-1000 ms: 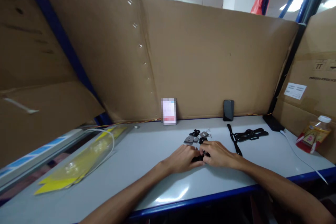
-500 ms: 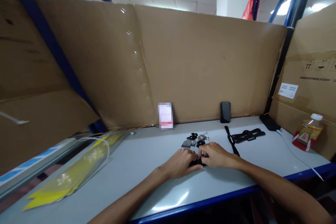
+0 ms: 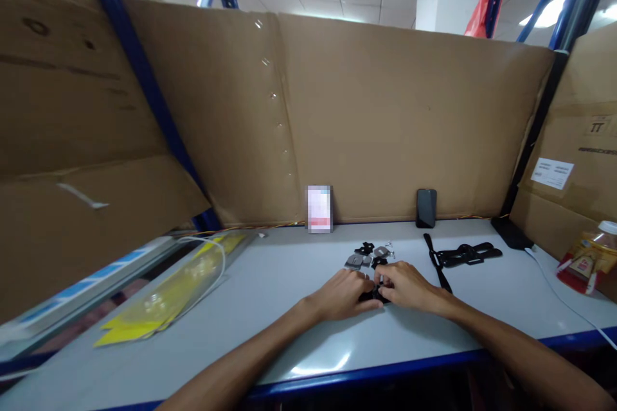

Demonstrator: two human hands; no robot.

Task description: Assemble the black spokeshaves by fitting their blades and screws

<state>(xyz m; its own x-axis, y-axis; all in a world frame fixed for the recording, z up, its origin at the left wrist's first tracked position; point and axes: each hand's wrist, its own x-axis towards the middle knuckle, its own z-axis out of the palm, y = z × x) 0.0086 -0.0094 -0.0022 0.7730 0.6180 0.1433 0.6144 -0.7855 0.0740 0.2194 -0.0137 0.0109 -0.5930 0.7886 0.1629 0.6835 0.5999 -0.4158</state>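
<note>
My left hand (image 3: 343, 294) and my right hand (image 3: 407, 285) meet on the grey table (image 3: 270, 308), fingers curled together around a small black part (image 3: 373, 295) that they mostly hide. Just beyond the fingertips lies a cluster of small grey and black parts (image 3: 369, 255). To the right of my right hand a black strap assembly (image 3: 460, 255) lies flat on the table.
A cardboard wall (image 3: 385, 122) backs the table. A black phone (image 3: 426, 207) and a small card (image 3: 319, 208) lean against it. A yellow plastic bag (image 3: 168, 292) lies at left. A bottle (image 3: 588, 257), white cable (image 3: 563, 298) and black adapter (image 3: 511, 234) are at right.
The camera view shifted slightly; my hands stay pressed together on the small black part, with only small finger movements.
</note>
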